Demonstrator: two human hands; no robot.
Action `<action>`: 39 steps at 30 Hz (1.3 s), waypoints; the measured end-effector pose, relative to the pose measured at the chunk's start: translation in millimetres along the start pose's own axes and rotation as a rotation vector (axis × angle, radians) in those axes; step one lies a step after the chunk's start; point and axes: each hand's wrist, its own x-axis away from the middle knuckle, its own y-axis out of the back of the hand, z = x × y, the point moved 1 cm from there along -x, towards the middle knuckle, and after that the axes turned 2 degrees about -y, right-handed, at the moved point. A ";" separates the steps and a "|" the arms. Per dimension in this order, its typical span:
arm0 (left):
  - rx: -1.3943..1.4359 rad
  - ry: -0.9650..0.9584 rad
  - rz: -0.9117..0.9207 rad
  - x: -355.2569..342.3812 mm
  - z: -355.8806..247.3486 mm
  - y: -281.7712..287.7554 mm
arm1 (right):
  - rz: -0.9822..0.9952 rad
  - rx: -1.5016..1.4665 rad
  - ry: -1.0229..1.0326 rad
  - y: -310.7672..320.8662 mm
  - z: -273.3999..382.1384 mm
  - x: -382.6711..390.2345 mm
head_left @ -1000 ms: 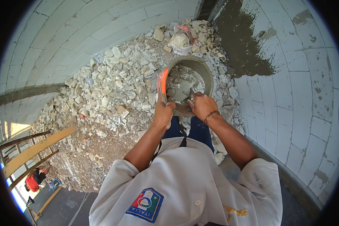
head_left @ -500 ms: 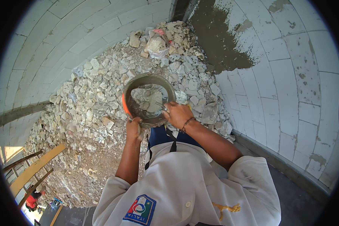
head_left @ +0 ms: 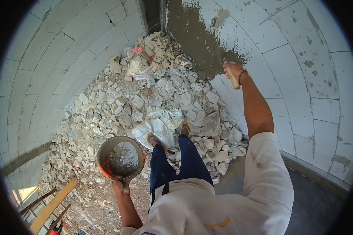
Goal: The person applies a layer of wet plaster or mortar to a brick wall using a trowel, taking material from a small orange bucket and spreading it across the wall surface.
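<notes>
My left hand is closed on the near rim of a round black bucket with an orange patch on its side. Wet grey mortar lies inside it. Out to the far right, my right hand grips a wooden-handled trowel, the handle's end pointing back toward me. Its blade is blurred against the dark patch of fresh mortar on the right block wall; whether it touches I cannot tell.
My sandalled feet stand on a whitish plastic sack atop a heap of broken rubble. A torn bag of debris lies near the far corner. Another block wall rises at left. Wooden boards lean at lower left.
My right hand has left the bucket and swung up and right to the wall with the trowel. The bucket, in my left hand, has moved lower and left. The view has shifted, uncovering my feet.
</notes>
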 end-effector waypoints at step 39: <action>-0.498 -0.329 0.588 55.9 -71.0 -129.7 | 0.353 1.127 0.671 -287.6 -94.6 310.6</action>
